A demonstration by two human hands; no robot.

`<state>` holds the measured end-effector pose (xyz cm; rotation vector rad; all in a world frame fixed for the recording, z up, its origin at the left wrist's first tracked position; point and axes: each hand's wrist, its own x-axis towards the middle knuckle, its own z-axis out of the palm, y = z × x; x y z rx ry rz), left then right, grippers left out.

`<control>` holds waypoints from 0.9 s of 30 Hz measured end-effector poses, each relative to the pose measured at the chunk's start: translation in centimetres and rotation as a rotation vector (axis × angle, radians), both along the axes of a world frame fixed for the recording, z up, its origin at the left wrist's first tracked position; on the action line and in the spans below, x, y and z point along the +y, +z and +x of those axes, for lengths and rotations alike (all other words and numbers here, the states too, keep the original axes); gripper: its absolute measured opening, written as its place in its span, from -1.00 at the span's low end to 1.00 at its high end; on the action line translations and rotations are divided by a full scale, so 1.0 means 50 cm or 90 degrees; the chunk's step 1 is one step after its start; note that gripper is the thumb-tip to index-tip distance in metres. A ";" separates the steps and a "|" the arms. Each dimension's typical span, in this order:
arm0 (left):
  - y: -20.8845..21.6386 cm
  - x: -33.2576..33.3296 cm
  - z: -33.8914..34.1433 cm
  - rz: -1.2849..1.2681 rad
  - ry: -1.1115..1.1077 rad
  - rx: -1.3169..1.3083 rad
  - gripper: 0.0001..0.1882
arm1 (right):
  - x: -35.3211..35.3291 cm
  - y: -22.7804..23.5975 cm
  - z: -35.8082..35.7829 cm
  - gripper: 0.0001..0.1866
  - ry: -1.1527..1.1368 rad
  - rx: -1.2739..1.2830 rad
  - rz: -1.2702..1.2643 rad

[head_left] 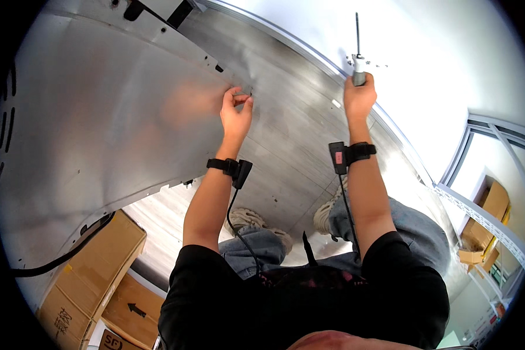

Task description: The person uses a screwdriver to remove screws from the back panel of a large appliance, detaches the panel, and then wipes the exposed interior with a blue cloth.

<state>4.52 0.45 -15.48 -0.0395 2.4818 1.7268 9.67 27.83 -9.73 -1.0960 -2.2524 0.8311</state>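
Two hands: your right hand (360,100) wraps a grey-and-white-handled, thin-shafted screwdriver (359,62); your left hand (235,119), fingertips nearly meeting, is at a tiny dark piece (251,94) beside the grey sheet-metal panel (105,116), hold unclear. Slack pinch could drop it onto the grey plank-patterned floor (283,157).

Black arrow (136,310) on a carton (150,304) — characters (63,320) on a larger carton (102,251)

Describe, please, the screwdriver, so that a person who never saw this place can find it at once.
From the big metal panel on the left, go across to the white surface at upper right. Before it, the right hand grips the screwdriver, pointing to the picture's top. Its long, thin, dark shaft sets it apart from the black wrist strap below.
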 end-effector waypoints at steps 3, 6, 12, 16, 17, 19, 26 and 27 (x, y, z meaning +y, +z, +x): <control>-0.024 0.000 0.003 0.007 0.005 0.005 -0.63 | 0.064 -0.013 0.005 -0.76 -0.009 -0.032 0.079; -0.026 0.001 0.006 0.013 0.010 0.004 -0.65 | 0.096 -0.032 0.004 -0.75 -0.008 -0.089 0.120; -0.033 -0.019 0.007 0.018 -0.029 0.005 -0.65 | 0.100 -0.034 -0.004 -0.69 0.037 -0.062 0.124; -0.004 -0.022 -0.007 0.000 -0.058 -0.067 -0.73 | 0.083 0.002 -0.022 -0.66 0.015 0.037 0.086; -0.002 -0.030 -0.010 -0.015 -0.062 -0.083 -0.75 | 0.046 0.056 -0.037 -0.67 0.036 0.070 0.036; 0.019 -0.035 -0.017 -0.036 -0.084 -0.112 -0.78 | -0.007 0.141 -0.070 -0.69 0.097 0.160 -0.120; 0.095 -0.055 -0.041 -0.024 -0.102 -0.142 -0.89 | -0.222 0.463 -0.150 -0.85 0.473 0.458 -0.684; 0.118 -0.053 -0.039 -0.044 -0.102 -0.132 -0.89 | -0.236 0.501 -0.154 -0.87 0.531 0.447 -0.673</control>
